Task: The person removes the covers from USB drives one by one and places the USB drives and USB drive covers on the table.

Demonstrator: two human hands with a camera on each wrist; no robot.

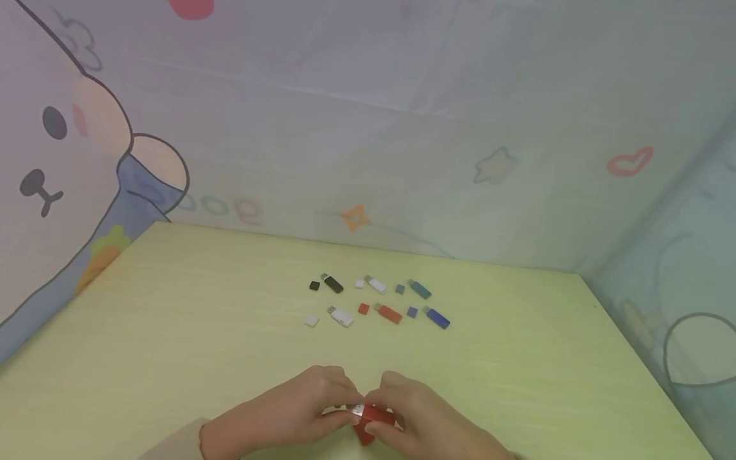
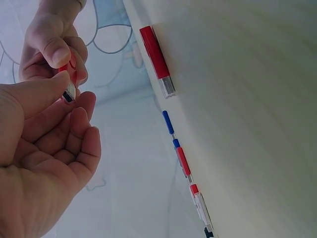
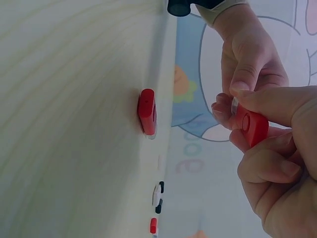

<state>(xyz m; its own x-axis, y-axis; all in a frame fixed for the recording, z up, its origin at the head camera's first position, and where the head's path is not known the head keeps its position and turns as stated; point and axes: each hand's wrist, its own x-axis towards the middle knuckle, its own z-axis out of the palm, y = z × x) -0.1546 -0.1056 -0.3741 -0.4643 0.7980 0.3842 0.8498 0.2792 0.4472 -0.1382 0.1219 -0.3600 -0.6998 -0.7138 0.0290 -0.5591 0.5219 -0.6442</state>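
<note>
My left hand point(image 1: 307, 409) and right hand point(image 1: 428, 412) meet near the table's front edge over a red USB stick point(image 1: 379, 416). The right thumb and fingers pinch its red body point(image 3: 255, 128). At its silver connector end point(image 2: 69, 94), the left thumb presses against the fingers; the other left fingers curl loosely in the left wrist view. Under the hands, a second red USB stick point(image 2: 156, 54) with a silver end lies on the table, partly hidden in the head view.
Farther back on the table point(image 1: 201, 332) lie two rows of USB sticks, each with a small cap beside it: black point(image 1: 333, 283), white point(image 1: 376, 285), teal point(image 1: 420, 289), another white point(image 1: 342, 317), red point(image 1: 389, 314) and blue point(image 1: 438, 318). A printed cloth point(image 1: 402, 160) hangs behind.
</note>
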